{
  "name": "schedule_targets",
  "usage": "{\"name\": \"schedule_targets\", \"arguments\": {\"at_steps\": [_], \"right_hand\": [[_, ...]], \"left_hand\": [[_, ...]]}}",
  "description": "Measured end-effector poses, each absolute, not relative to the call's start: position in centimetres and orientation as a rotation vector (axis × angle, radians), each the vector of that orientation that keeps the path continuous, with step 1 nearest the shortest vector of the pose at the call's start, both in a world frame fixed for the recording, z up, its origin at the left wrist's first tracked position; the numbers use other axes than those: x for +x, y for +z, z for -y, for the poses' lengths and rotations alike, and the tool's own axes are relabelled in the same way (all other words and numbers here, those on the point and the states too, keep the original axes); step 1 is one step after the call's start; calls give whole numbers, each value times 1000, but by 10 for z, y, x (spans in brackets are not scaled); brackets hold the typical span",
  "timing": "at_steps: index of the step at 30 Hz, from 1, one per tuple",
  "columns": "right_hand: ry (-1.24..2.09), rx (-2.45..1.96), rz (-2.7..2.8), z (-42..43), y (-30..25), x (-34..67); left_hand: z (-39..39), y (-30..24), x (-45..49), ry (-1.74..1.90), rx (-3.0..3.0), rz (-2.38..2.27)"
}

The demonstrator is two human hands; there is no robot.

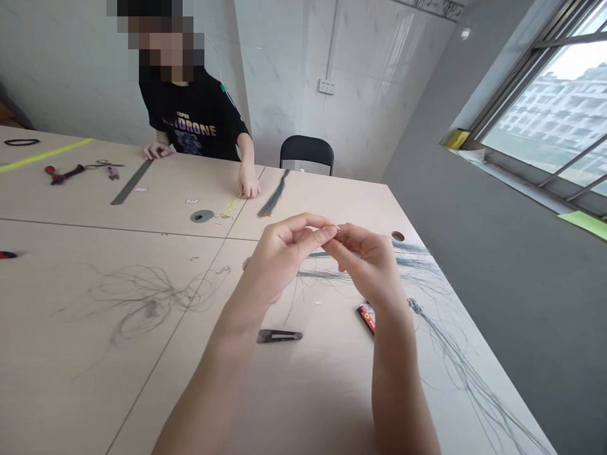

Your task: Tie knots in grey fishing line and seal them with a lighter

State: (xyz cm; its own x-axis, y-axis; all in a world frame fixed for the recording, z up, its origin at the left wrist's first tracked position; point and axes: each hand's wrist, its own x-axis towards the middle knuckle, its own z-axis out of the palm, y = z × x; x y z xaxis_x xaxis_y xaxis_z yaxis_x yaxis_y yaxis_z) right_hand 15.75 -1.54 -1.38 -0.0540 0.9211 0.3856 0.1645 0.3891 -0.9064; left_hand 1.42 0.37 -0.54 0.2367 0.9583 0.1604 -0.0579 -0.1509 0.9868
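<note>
My left hand [296,249] and my right hand [367,259] meet above the table, fingertips together. Each is closed in a pinch of thumb and forefinger. What they pinch is too small to make out. Behind and below them lies a bundle of thin grey strands [322,275], partly hidden by my fingers. A dark, flat, tapered clip-like tool [279,336] rests between my forearms. Beside my right wrist is a red and black packet [365,319], partly covered by the wrist.
Loose tangled strands [152,300] spread at left; a long strand bundle [467,373] runs along the right edge. Across the table [71,379] a person [194,120] touches a steel ruler [131,183] and a yellow strip [231,206]. Pliers [66,174] and a grey disc [202,216] lie there.
</note>
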Motion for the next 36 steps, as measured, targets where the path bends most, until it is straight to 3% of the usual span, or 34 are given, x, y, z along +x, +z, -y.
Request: {"name": "schedule_targets", "arguments": {"at_steps": [15, 30, 36], "right_hand": [[628, -1102, 1455, 22, -11, 170], [489, -1004, 1558, 20, -14, 161], [491, -1048, 1597, 21, -14, 161]], "left_hand": [[1, -9, 10, 1225, 1684, -1229], [1, 1, 5, 1023, 1533, -919], [-1, 1, 2, 1082, 1550, -1006]]}}
